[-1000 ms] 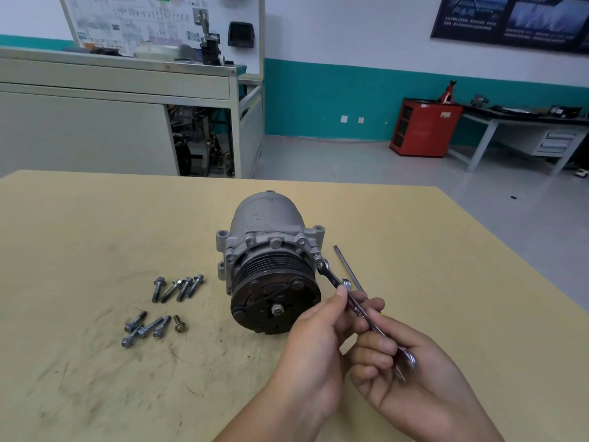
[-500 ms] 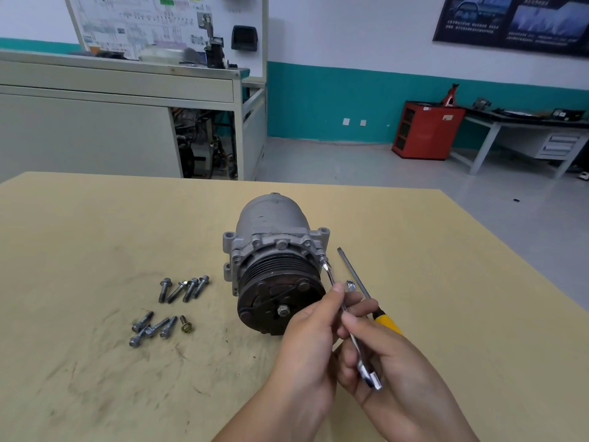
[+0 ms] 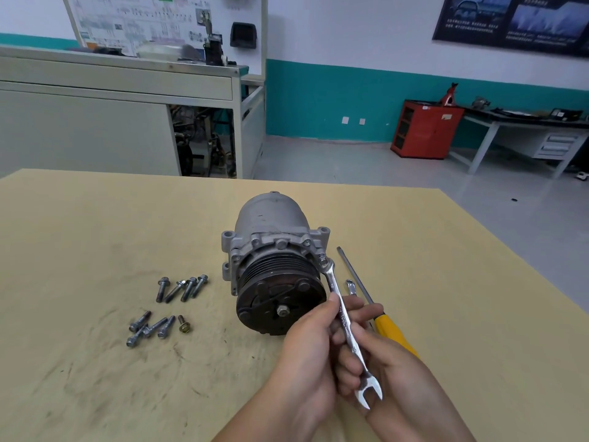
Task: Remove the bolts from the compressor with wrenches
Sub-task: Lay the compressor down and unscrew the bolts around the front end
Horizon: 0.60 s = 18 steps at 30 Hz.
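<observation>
Swung the wrench (image 3: 345, 330) handle in toward me over the last second. Its far end stayed on the bolt (image 3: 323, 259) at the right flange of the compressor (image 3: 271, 218), which sat mid-tabletop (image 3: 95, 234), pulley facing me. My left hand (image 3: 306, 355) pinched the shank and my right hand (image 3: 398, 378) curled round the lower end. Probably a part-turn gained. Bolt not out yet, unlike the loose bolts (image 3: 181, 288) on the left.
</observation>
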{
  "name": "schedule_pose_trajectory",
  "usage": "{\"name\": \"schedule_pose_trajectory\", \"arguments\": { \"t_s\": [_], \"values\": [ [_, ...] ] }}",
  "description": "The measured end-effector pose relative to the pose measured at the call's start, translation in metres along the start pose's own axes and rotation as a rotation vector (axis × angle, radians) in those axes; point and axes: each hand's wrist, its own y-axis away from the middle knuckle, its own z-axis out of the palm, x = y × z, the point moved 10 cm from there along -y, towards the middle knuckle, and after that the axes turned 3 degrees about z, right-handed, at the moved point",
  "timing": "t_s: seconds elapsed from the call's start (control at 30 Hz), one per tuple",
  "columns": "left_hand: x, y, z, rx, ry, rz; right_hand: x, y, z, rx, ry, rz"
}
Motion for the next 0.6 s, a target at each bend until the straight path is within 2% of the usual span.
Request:
{"name": "schedule_pose_trajectory", "arguments": {
  "t_s": [0.23,0.33,0.47,0.6],
  "values": [
    [0.001,-0.003,0.005,-0.016,-0.022,0.022,-0.002,0.001,-0.008,0.08,-0.177,0.014],
    [0.004,-0.004,0.006,-0.015,-0.056,0.046,-0.004,0.002,-0.01,0.093,-0.138,0.007],
    [0.006,-0.005,0.006,-0.023,-0.075,0.066,-0.01,0.001,-0.018,0.135,0.041,-0.051],
    [0.005,-0.007,0.008,-0.042,-0.06,0.072,-0.009,0.003,-0.015,0.068,-0.015,0.03]
  ]
}}
